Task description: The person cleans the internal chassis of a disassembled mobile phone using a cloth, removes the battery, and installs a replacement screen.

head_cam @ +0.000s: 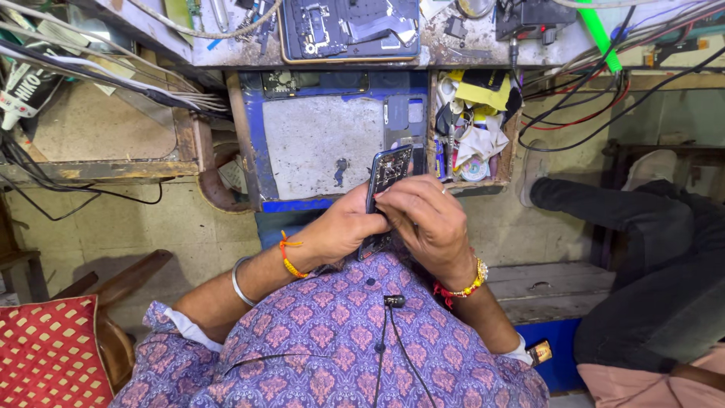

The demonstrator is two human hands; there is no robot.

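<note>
A: Where is the phone?

B: The opened phone (387, 181) is held up in front of the person's chest, just above the purple patterned shirt (332, 340), below the blue-edged work mat (321, 155). It stands roughly upright, tilted slightly right.

A: How does it look?

B: Back cover is off. Dark frame, internals exposed: boards and shields visible in the upper half, fine detail too small to tell. Lower half is hidden by the hands.

A: Hands?

B: Left hand (340, 227) wraps the lower body from the left, fingers closed around it. Right hand (427, 219) covers it from the right, fingers curled onto the phone's edge, a ring on one finger. Both grip the phone; no tool visible in either.

A: Around it?

B: A small open box of clutter (472, 128) sits just right of the mat, with yellow cloth and bits inside. Another disassembled device (351, 26) lies on the bench above. Cables (581, 106) hang to the right. A red patterned cushion (49, 351) is at lower left. Another person's dark trouser leg (642, 249) is at right, well apart from the hands.
</note>
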